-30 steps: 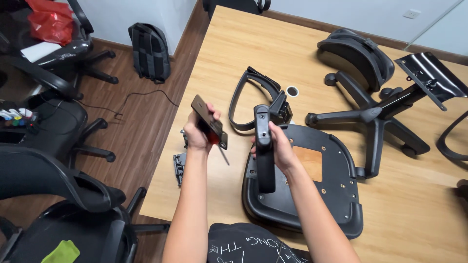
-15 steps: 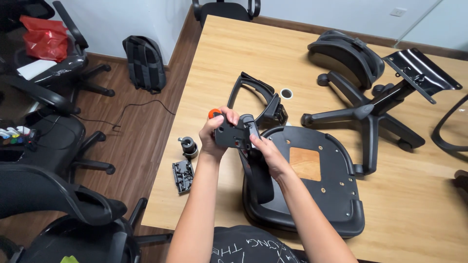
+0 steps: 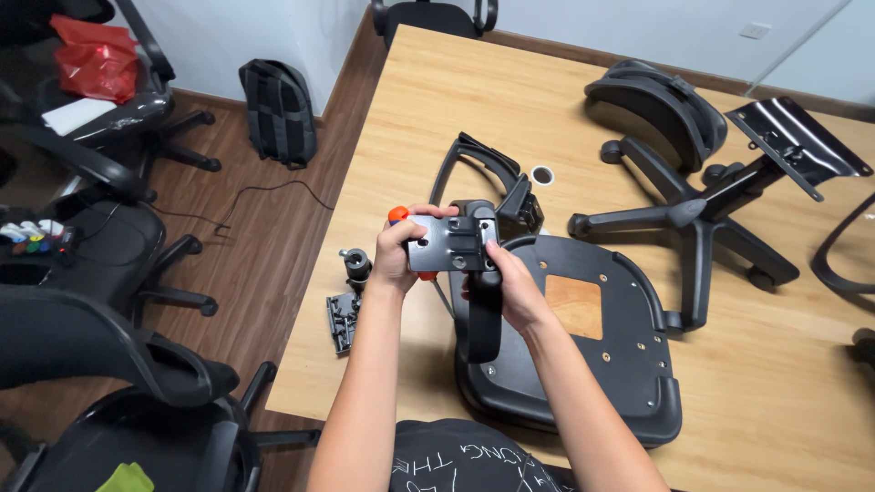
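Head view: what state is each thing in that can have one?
Grey metal bracket plate: held up in both hands.
Black plastic armrest: upright on seat, unattached.
Black seat pan: upside down on table.
Black five-star wheeled base: tipped on its side.
Black backpack: upright against wall.

An office is suggested by the long wooden desk (image 3: 437, 109), swivel chairs (image 3: 100, 237) ranged alongside, and a wall socket (image 3: 755, 30).

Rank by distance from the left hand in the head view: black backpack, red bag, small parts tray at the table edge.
From the left hand:
1. Small parts tray, just below-left at the table edge.
2. Black backpack, on the floor by the wall.
3. Red bag, far left, on a chair.
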